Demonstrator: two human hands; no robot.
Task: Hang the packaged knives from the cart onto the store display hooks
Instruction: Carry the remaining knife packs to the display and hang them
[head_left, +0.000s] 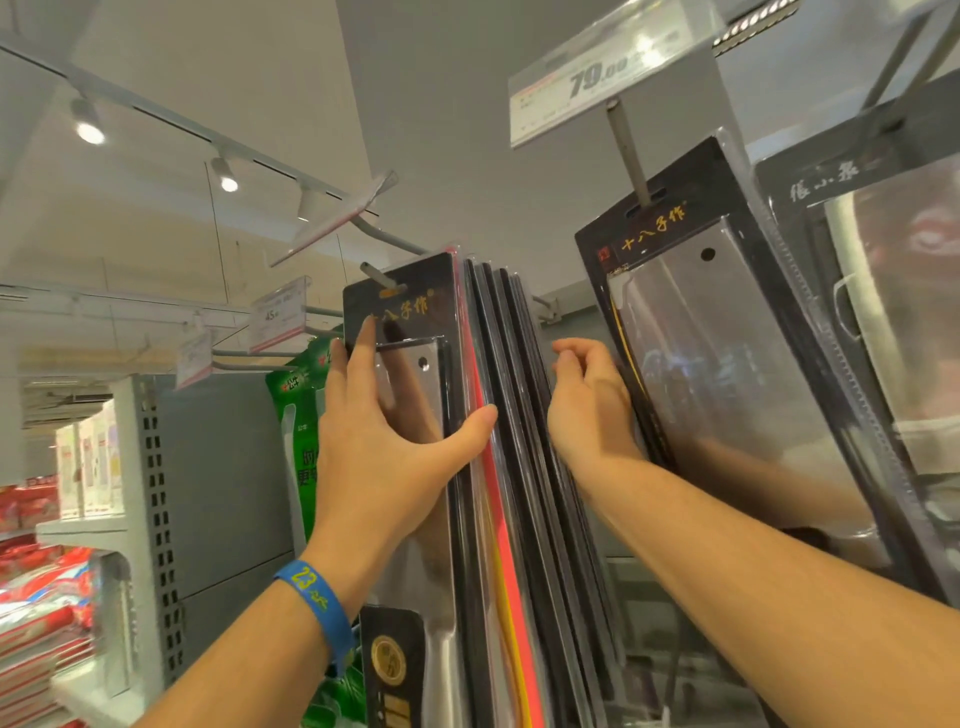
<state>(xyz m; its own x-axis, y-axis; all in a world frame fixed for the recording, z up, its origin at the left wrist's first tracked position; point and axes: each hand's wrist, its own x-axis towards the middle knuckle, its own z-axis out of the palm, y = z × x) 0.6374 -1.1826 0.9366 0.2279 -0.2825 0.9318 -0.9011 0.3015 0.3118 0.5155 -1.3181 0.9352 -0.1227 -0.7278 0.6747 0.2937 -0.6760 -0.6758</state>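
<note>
Close in, the left hand (374, 441) presses flat, fingers straight, on the front packaged knife (410, 306). At its three o'clock the right hand (587, 400) curls behind the hanging packs (519, 415); whether it holds anything is unclear. At twelve, the knife hangs on the display hook (376, 275).

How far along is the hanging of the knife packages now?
Done: several knife packages hang on the middle hook, and another package hangs on the right hook. In hand: the left hand lies flat on the front package, whose slot is over the hook tip; the right hand, curled, is at the back of the row. Left: the cart is out of view, so the remaining count cannot be told.
</note>
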